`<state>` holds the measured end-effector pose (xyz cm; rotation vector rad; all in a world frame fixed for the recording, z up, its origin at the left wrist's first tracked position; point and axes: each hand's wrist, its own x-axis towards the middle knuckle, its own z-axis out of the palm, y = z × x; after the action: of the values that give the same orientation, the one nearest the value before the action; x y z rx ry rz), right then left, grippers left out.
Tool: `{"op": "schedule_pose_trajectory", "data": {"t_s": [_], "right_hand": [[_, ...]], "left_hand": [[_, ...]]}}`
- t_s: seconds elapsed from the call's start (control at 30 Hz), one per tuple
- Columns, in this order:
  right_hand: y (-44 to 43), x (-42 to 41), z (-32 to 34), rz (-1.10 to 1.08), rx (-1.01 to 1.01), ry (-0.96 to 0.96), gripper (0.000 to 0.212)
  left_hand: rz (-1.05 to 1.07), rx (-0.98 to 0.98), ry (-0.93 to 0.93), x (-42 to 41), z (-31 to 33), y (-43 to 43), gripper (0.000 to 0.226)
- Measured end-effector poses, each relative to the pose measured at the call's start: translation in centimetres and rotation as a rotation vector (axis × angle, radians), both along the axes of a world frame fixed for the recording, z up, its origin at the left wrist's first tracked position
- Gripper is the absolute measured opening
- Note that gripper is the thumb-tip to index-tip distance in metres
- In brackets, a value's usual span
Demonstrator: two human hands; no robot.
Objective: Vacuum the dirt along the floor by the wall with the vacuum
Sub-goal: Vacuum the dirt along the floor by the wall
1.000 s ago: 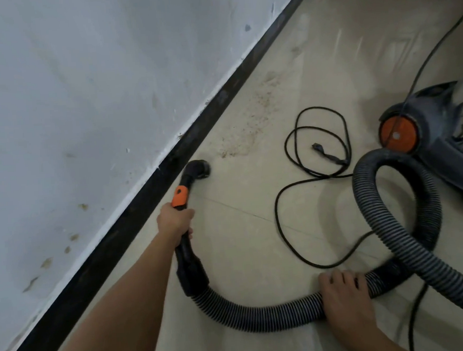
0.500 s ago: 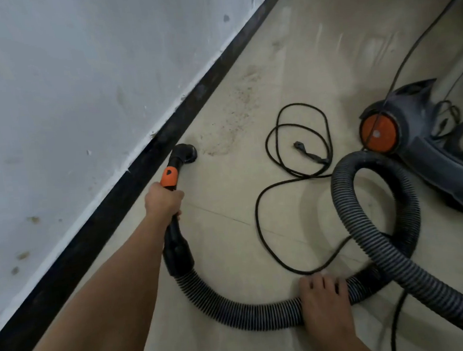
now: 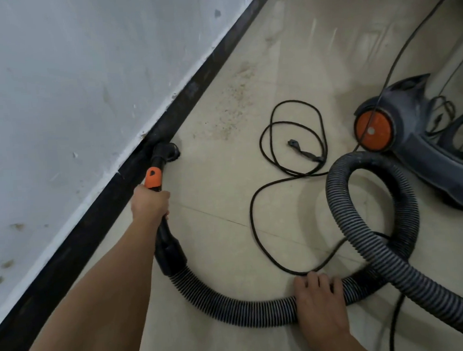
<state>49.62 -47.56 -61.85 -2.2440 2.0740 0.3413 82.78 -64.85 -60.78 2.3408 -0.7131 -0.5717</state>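
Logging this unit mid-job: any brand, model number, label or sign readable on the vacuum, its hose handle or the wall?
None readable in this view.
Vacuum body: no brand or label shows on its grey shell.
Orange wheel: plain, grey hub only.
Orange slider on the handle: one dark mark, no lettering.
Wall: stains and chips, no signs.

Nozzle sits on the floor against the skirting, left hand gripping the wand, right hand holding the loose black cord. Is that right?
Not quite. In the head view the right hand holds the ribbed hose, not the cord, which lies loose on the floor past its fingertips. The rest stands: the nozzle is at the skirting and the left hand grips the wand.
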Motion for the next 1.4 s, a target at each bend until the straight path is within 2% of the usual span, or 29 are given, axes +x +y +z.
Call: {"op": "schedule_pose_trajectory", "data": {"t_s": [0.07, 0.2, 0.27, 0.5, 0.63, 0.7, 0.77, 0.9, 1.0, 1.1, 1.17, 1.27, 1.33, 1.4], "right_hand": [[-0.2, 0.0, 0.1, 0.027, 0.093, 0.035, 0.025], [0.0, -0.5, -0.4, 0.072, 0.191, 0.042, 0.027], [0.0, -0.3, 0.2, 0.084, 0.159, 0.046, 0.023], [2.4, -2.6, 2.2, 0.222, 0.185, 0.045, 0.033], [5.4, -5.8, 1.0, 0.247, -0.008, 0.065, 0.036], [6.4, -7.1, 0.9, 0.227, -0.022, 0.083, 0.036], [7.3, -8.1, 0.6, 0.200, 0.075, 0.110, 0.037], [7.4, -10.5, 0.8, 0.130, 0.049, 0.107, 0.037], [7.3, -10.7, 2.3, 0.141, 0.264, 0.157, 0.034], [6.7, -11.2, 2.2, 0.127, 0.222, 0.067, 0.034], [6.8, -12.0, 2.4, 0.140, 0.272, 0.079, 0.034], [8.0, -13.3, 2.3, 0.128, 0.344, 0.129, 0.023], [8.5, -14.6, 1.3, 0.087, 0.294, 0.084, 0.034], [8.9, -15.7, 1.3, 0.065, 0.326, 0.100, 0.037]], "left_hand": [[0.006, -0.002, -0.008, 0.1, -0.1, 0.9, 0.025], [-0.017, 0.044, 0.049, -0.1, 0.5, 3.4, 0.024], [-0.069, 0.072, 0.097, -0.9, 1.0, 5.3, 0.025], [-0.406, 0.128, 0.171, -7.2, 3.5, 9.1, 0.026], [-0.581, 0.157, 0.208, -12.3, 4.1, 8.8, 0.027], [-0.674, 0.181, 0.202, -15.2, 4.4, 8.5, 0.027], [-0.756, 0.203, 0.186, -17.6, 4.4, 8.0, 0.027], [-0.749, 0.191, 0.134, -19.9, 4.6, 7.2, 0.026], [-0.626, 0.177, 0.054, -18.8, 4.6, 6.9, 0.026], [-0.588, 0.174, 0.096, -18.6, 4.7, 6.9, 0.028], [-0.661, 0.188, 0.161, -20.1, 4.9, 7.2, 0.029], [-0.821, 0.209, 0.193, -23.9, 4.8, 7.4, 0.029], [-0.898, 0.213, 0.210, -26.4, 4.5, 7.3, 0.030], [-0.942, 0.222, 0.242, -28.4, 4.2, 7.0, 0.030]]}}
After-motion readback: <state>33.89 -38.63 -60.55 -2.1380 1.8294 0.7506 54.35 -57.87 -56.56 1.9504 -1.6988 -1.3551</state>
